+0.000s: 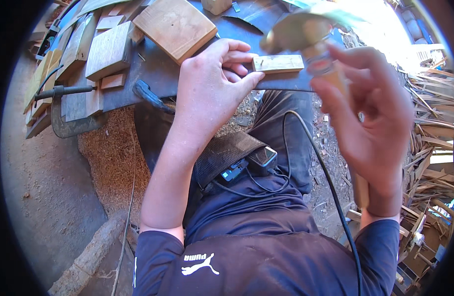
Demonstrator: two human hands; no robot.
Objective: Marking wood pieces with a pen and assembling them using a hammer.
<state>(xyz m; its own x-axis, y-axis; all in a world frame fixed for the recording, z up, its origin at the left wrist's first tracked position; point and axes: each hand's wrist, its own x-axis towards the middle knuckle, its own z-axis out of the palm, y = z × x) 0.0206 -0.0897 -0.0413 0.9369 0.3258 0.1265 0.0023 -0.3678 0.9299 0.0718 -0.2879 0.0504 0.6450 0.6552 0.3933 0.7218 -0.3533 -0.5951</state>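
Note:
My left hand (217, 84) pinches the left end of a small pale wood strip (281, 63) lying at the bench's near edge; a thin upright piece, apparently a nail (261, 64), shows on it near my fingertips. My right hand (365, 113) grips a wooden-handled hammer, whose metal head (291, 34) is motion-blurred in the air just above and beyond the strip. A thick wooden block (175, 27) lies above my left hand.
The dark bench (158, 74) holds several wood offcuts (108, 49) at left, beside a metal clamp (64, 92). A blue-handled tool (153, 98) lies by its edge. A mesh pouch with devices (222, 153) and a cable rest at my waist. Wood scraps (432, 128) are piled at right.

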